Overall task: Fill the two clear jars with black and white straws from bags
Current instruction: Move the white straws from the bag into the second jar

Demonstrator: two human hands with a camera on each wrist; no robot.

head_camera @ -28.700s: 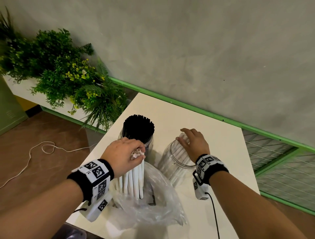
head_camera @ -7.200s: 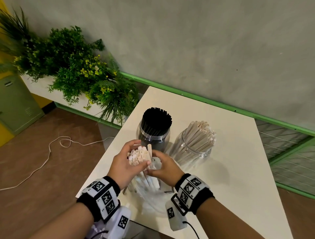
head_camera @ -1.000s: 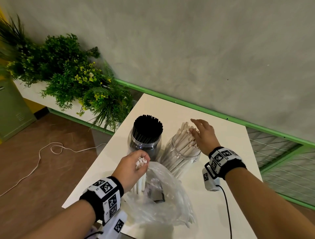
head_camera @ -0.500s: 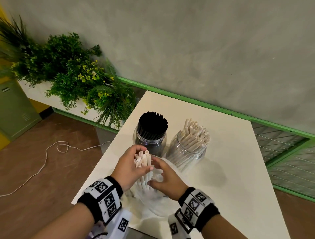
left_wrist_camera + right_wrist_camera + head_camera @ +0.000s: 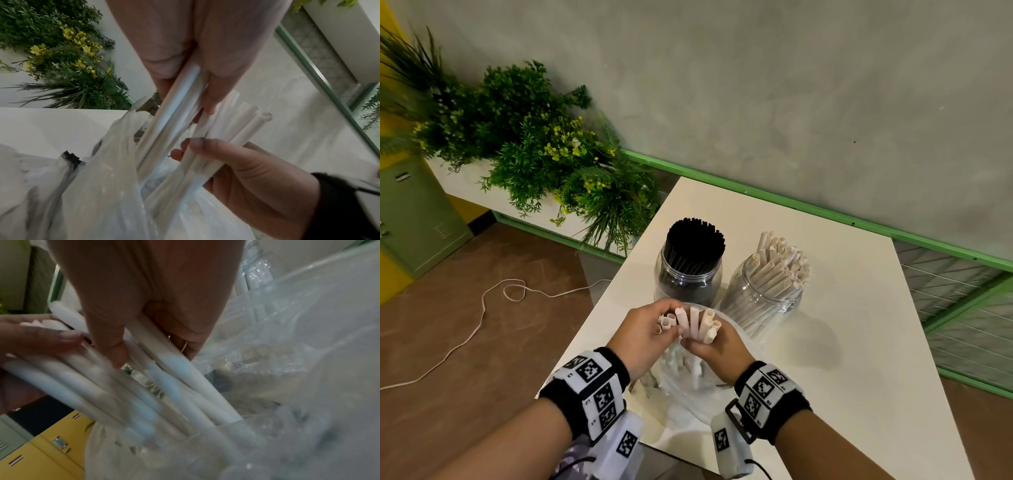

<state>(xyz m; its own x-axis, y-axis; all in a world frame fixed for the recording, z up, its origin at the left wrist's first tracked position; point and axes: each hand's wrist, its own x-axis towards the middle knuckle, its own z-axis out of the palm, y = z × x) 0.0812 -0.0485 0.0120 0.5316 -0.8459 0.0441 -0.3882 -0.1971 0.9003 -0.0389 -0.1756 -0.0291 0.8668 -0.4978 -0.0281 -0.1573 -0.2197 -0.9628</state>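
Both hands met over the mouth of the clear plastic bag [image 5: 690, 390], and the step in hand was, in my judgement, the taking of another portion of white straws out of it. The left hand [image 5: 645, 337] was curled around a small bundle of white straws [image 5: 693, 323]. Their open ends stood just above its fingers and their lower parts went down into the bag below the grip. The right hand [image 5: 717, 347] came from the other side; in the left wrist view its thumb and fingers [image 5: 197, 146] pinched several of these straws, so a part of the bundle was held between the two hands.

Beyond the grip stood the two jars, close together. The jar of black straws [image 5: 690, 270] looked packed tight. The jar of white straws [image 5: 765, 291] was well filled, but its straws leaned to one side, so some room seemed to remain. I judged the black part done and the white part near its end.

The next move would call for drawing the pinched straws up and free of the bag, while the left hand keeps the rest back. Then they must be carried forward and a little to the right of the grip and put end first into the white jar. The thin bag could rise together with the straws.
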